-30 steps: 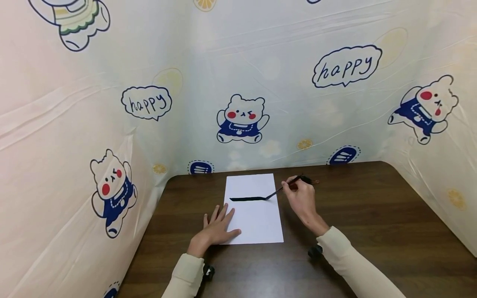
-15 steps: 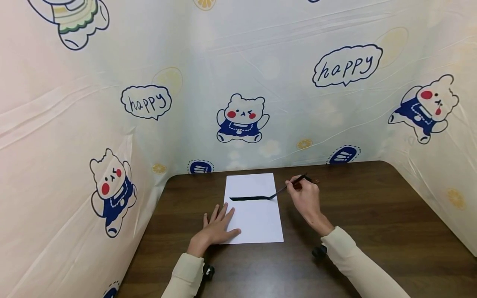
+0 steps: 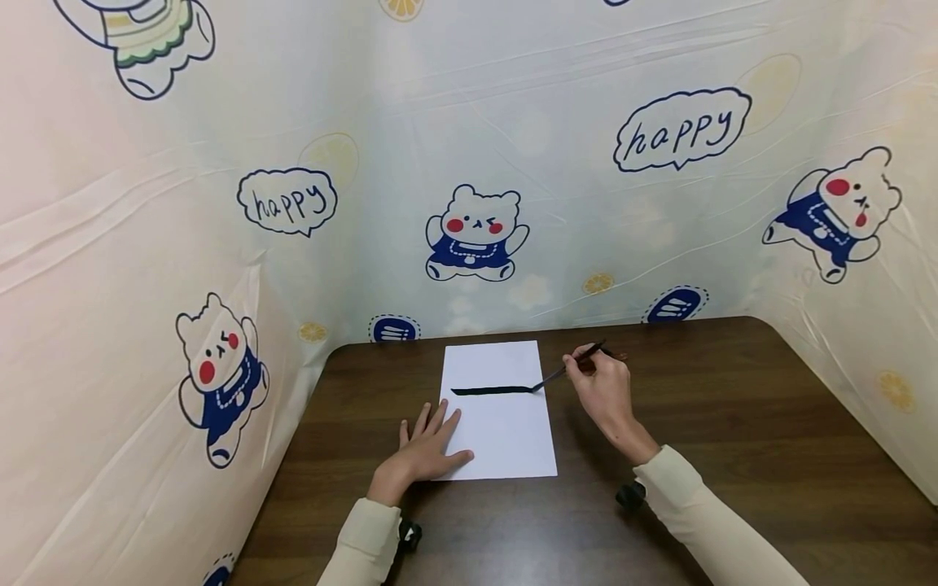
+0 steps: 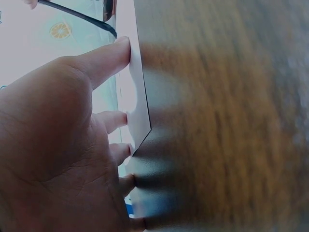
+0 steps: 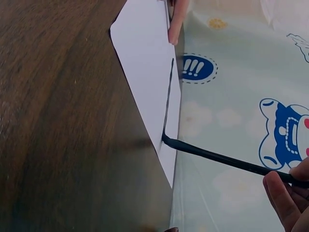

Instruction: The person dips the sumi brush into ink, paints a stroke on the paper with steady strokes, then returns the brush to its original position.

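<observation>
A white sheet of paper [image 3: 509, 439] lies on the wooden table, with a thick black stroke [image 3: 491, 391] running across its upper half. My left hand [image 3: 421, 456], fingers spread, rests on the sheet's lower left edge; in the left wrist view the thumb [image 4: 108, 58] touches the paper. Over the table to the right, my right hand [image 3: 604, 399] pinches a slim dark brush [image 3: 554, 375]. Its bent tip touches the paper at the stroke's right end, near the sheet's right edge, as the right wrist view also shows with the brush handle [image 5: 217, 156] slanting away.
Behind the right hand, a small dark reddish-brown object [image 3: 622, 356] is mostly hidden. The brown table [image 3: 733, 423] ends at a hanging cloth [image 3: 557, 187] printed with bears and "happy" bubbles, which closes off the back and both sides.
My right hand has moved slightly to the right with the brush, mostly in the first half second, and the black stroke has grown longer at its right end. My left hand stays put.
</observation>
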A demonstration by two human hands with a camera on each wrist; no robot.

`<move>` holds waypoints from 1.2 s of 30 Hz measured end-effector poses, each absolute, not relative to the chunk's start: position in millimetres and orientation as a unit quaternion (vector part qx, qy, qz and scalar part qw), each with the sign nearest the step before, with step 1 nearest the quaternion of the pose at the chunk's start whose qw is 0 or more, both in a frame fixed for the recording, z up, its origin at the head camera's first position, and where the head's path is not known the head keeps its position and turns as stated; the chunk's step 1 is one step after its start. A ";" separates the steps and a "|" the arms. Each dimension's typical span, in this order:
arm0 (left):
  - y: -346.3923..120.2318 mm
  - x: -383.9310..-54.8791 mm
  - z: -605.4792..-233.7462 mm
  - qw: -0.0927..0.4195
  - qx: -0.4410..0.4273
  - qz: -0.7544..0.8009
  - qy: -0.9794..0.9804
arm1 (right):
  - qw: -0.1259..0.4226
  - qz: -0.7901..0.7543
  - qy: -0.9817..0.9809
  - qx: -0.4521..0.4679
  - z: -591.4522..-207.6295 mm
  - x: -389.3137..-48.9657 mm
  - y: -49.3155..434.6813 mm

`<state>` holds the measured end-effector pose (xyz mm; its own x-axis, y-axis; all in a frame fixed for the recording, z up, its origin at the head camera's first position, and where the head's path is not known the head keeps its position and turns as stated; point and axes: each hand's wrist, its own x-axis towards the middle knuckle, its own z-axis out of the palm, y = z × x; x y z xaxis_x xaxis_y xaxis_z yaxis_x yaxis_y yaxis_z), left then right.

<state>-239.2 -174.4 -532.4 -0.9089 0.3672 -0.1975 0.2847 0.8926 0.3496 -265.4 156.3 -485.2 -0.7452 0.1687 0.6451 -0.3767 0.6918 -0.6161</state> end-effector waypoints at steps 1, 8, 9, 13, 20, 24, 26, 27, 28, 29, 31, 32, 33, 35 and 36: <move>-174.4 -239.3 -532.5 0.131 0.170 0.158 0.964 | 0.351 0.388 -0.850 0.062 -485.2 -265.4 156.4; -174.9 -239.4 -531.6 0.132 0.174 0.153 0.964 | 0.348 0.385 -0.852 0.065 -482.7 -264.1 157.9; -175.0 -239.4 -531.3 0.132 0.174 0.154 0.964 | 0.348 0.385 -0.853 0.065 -482.3 -264.0 158.3; -174.9 -239.6 -531.5 0.131 0.173 0.154 0.964 | 0.348 0.381 -0.854 0.067 -480.2 -262.4 159.7; -175.1 -240.3 -532.3 0.135 0.170 0.158 0.963 | 0.360 0.375 -0.851 0.072 -478.0 -259.9 163.1; -174.8 -240.4 -531.6 0.134 0.170 0.156 0.964 | 0.367 0.375 -0.847 0.079 -475.5 -258.6 165.5; -174.6 -240.1 -531.0 0.134 0.170 0.158 0.963 | 0.371 0.374 -0.846 0.081 -474.2 -257.7 166.9; -174.5 -240.1 -531.0 0.134 0.170 0.156 0.964 | 0.373 0.374 -0.845 0.082 -473.5 -257.2 167.6; -174.3 -240.2 -530.9 0.134 0.169 0.157 0.964 | 0.376 0.373 -0.844 0.082 -472.7 -256.7 168.3; -174.2 -240.0 -530.6 0.134 0.169 0.158 0.964 | 0.378 0.373 -0.843 0.082 -471.9 -256.2 169.0; -173.8 -240.3 -531.2 0.132 0.167 0.159 0.964 | 0.380 0.376 -0.841 0.081 -470.3 -255.1 170.7; -173.7 -240.2 -531.3 0.133 0.165 0.155 0.965 | 0.382 0.377 -0.840 0.081 -469.5 -254.6 171.5; -173.6 -240.1 -531.4 0.133 0.165 0.156 0.965 | 0.382 0.380 -0.839 0.080 -468.8 -254.3 172.4; -173.6 -240.1 -531.5 0.134 0.162 0.154 0.965 | 0.381 0.387 -0.836 0.079 -467.0 -253.6 174.2; -173.5 -240.2 -531.7 0.134 0.162 0.154 0.965 | 0.381 0.390 -0.834 0.080 -466.5 -253.5 175.1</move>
<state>-240.2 -173.5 -531.7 -0.9114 0.3545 -0.2089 0.2722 0.9002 0.3400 -253.5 175.1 -466.5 -0.6964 0.1649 0.6984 -0.4306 0.6825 -0.5905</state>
